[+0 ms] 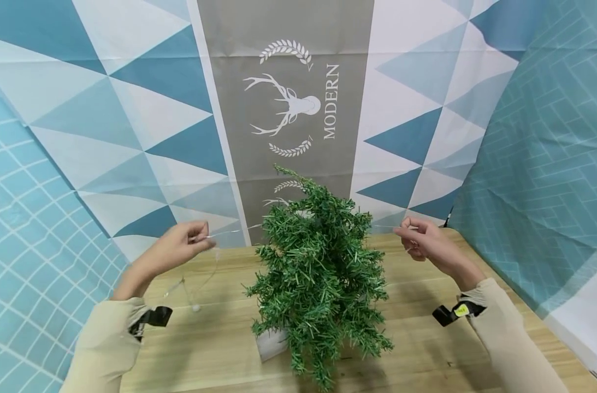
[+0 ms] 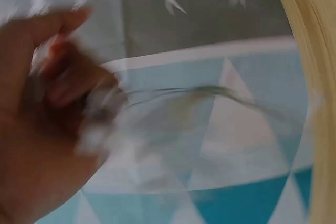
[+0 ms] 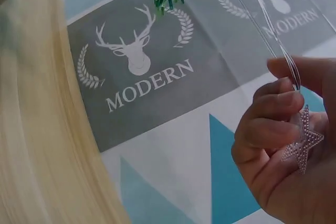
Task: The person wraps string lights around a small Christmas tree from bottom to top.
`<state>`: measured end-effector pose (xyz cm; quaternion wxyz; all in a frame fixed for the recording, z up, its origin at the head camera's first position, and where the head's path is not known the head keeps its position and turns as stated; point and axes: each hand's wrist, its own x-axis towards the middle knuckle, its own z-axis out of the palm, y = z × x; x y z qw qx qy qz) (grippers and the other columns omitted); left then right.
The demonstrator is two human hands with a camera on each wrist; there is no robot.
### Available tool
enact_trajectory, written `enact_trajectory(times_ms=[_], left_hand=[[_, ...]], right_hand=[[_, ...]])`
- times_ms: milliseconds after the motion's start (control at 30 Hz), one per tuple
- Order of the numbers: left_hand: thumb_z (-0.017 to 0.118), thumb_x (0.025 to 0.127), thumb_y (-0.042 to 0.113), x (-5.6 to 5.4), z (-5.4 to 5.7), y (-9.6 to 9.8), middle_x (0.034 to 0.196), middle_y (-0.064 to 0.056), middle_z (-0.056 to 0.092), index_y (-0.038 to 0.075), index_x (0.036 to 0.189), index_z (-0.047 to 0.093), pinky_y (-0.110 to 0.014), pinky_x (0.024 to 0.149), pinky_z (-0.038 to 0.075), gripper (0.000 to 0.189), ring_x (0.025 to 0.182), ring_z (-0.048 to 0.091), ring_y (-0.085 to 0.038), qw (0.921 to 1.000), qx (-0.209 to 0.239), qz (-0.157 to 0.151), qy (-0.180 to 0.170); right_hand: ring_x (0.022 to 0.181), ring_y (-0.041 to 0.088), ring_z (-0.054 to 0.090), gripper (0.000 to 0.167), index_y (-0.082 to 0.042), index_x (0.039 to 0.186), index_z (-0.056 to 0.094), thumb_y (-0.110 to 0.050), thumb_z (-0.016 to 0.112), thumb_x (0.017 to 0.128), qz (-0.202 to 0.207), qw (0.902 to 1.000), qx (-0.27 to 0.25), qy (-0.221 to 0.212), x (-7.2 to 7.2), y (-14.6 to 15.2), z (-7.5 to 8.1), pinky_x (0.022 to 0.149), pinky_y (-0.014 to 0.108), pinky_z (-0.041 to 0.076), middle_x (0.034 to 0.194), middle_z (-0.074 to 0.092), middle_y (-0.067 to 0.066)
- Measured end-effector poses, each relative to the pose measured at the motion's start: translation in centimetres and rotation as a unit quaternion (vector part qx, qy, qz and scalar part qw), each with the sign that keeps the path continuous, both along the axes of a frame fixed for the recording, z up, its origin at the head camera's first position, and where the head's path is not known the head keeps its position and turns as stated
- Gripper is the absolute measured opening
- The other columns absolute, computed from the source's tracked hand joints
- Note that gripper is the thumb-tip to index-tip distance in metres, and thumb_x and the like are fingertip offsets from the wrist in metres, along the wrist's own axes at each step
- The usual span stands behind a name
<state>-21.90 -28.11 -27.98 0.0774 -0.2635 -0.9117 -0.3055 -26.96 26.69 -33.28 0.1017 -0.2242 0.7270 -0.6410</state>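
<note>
A small artificial Christmas tree [image 1: 323,262] stands between my two hands. A thin, clear wire light string [image 1: 226,232] stretches from one hand to the other and passes behind the tree. My left hand [image 1: 180,245] pinches it at the left, and a loose length with a small pale piece [image 1: 196,308] dangles below. On the right, my right hand [image 1: 430,246] grips the other stretch. In the right wrist view, several strands [image 3: 286,59] run between thumb and fingers, and a clear star [image 3: 303,142] lies against the palm. Motion blurs the pieces by the left hand.
The tree rests on a wooden table [image 1: 210,349], with a greyish-white block [image 1: 272,345] visible at its lower left. Behind it hangs a patterned cloth [image 1: 288,33] with deer and triangles. Blue tiled-pattern cloths [image 1: 539,191] flank both sides.
</note>
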Motion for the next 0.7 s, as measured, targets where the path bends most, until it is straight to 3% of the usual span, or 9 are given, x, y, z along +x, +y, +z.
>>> enact_trajectory(times_ms=[33, 100, 167, 200, 333, 433, 500, 633, 700], left_hand=[[0.059, 0.102, 0.02, 0.3, -0.1, -0.4, 0.065, 0.0, 0.032, 0.009, 0.076, 0.037, -0.029, 0.054, 0.036, 0.035, 0.053, 0.03, -0.011, 0.9977, 0.021, -0.033, -0.056], [0.052, 0.105, 0.018, 0.6, -0.3, -0.9, 0.063, -0.003, 0.03, 0.007, 0.077, 0.036, -0.031, 0.054, 0.035, 0.034, 0.053, 0.028, -0.015, 0.9831, 0.071, -0.086, -0.146], [0.043, 0.108, 0.02, 0.7, -0.8, -0.9, 0.06, -0.005, 0.027, 0.005, 0.077, 0.035, -0.033, 0.051, 0.032, 0.036, 0.05, 0.025, -0.019, 0.9654, 0.137, -0.113, -0.191], [0.038, 0.11, 0.02, 0.6, -1.0, -0.7, 0.058, -0.005, 0.025, 0.005, 0.076, 0.033, -0.035, 0.05, 0.031, 0.037, 0.048, 0.023, -0.021, 0.957, 0.176, -0.123, -0.195], [0.033, 0.111, 0.02, -0.1, -1.8, 0.7, 0.058, -0.003, 0.023, 0.008, 0.075, 0.031, -0.034, 0.049, 0.025, 0.037, 0.044, 0.021, -0.019, 0.9193, 0.347, -0.127, -0.135], [0.036, 0.11, 0.02, -0.8, -1.9, 2.0, 0.057, -0.001, 0.024, 0.011, 0.076, 0.033, -0.033, 0.047, 0.02, 0.035, 0.043, 0.02, -0.017, 0.8907, 0.434, -0.109, -0.082], [0.038, 0.109, 0.021, -1.2, -1.6, 2.7, 0.057, 0.0, 0.024, 0.011, 0.076, 0.034, -0.031, 0.048, 0.018, 0.035, 0.043, 0.02, -0.016, 0.8748, 0.472, -0.094, -0.057], [0.039, 0.108, 0.023, -1.8, -0.5, 3.6, 0.057, -0.001, 0.023, 0.01, 0.077, 0.034, -0.031, 0.051, 0.014, 0.035, 0.042, 0.018, -0.015, 0.832, 0.546, -0.089, -0.04], [0.041, 0.108, 0.025, -2.5, -0.1, 3.8, 0.057, -0.001, 0.023, 0.008, 0.078, 0.035, -0.031, 0.051, 0.013, 0.035, 0.042, 0.019, -0.014, 0.8254, 0.559, -0.072, -0.029]], right_hand=[[0.049, 0.015, 0.024, 0.023, -0.007, 0.089, 0.046, -0.022, 0.051, 0.106, 0.008, 0.9999, -0.012, -0.008, 0.0, 0.1, -0.4, 0.046, 0.034, 0.024, 0.065, 0.038, -0.001], [0.05, 0.015, 0.022, 0.018, -0.007, 0.092, 0.049, -0.017, 0.051, 0.105, 0.017, 0.9986, -0.043, -0.026, -0.1, 0.3, -1.1, 0.049, 0.032, 0.024, 0.064, 0.036, -0.002], [0.052, 0.015, 0.024, 0.014, -0.007, 0.092, 0.052, -0.013, 0.052, 0.105, 0.007, 0.9958, -0.08, -0.045, -0.2, 0.1, -1.7, 0.053, 0.031, 0.025, 0.064, 0.038, -0.003], [0.053, 0.015, 0.026, 0.013, -0.008, 0.092, 0.054, -0.013, 0.053, 0.104, -0.008, 0.994, -0.098, -0.049, -0.2, -0.2, -1.9, 0.054, 0.031, 0.027, 0.065, 0.041, -0.003], [0.053, 0.017, 0.033, 0.027, -0.009, 0.075, 0.053, -0.012, 0.057, 0.102, -0.105, 0.9792, -0.173, -0.009, -0.2, -2.0, -2.4, 0.054, 0.033, 0.029, 0.061, 0.046, -0.001], [0.049, 0.02, 0.029, 0.039, -0.008, 0.065, 0.044, -0.012, 0.057, 0.102, -0.156, 0.9597, -0.227, 0.055, -0.2, -3.4, -2.2, 0.051, 0.034, 0.025, 0.054, 0.041, 0.002], [0.047, 0.021, 0.025, 0.042, -0.007, 0.064, 0.04, -0.013, 0.057, 0.102, -0.168, 0.9486, -0.252, 0.09, -0.3, -4.3, -1.8, 0.049, 0.034, 0.022, 0.052, 0.036, 0.003], [0.045, 0.02, 0.027, 0.042, -0.007, 0.066, 0.039, -0.015, 0.058, 0.102, -0.182, 0.9336, -0.279, 0.131, -0.6, -5.6, -0.9, 0.044, 0.029, 0.024, 0.051, 0.037, 0.003], [0.044, 0.018, 0.031, 0.042, -0.006, 0.066, 0.041, -0.017, 0.057, 0.103, -0.193, 0.9372, -0.262, 0.125, -0.8, -6.0, -0.6, 0.043, 0.027, 0.028, 0.05, 0.04, 0.002]])
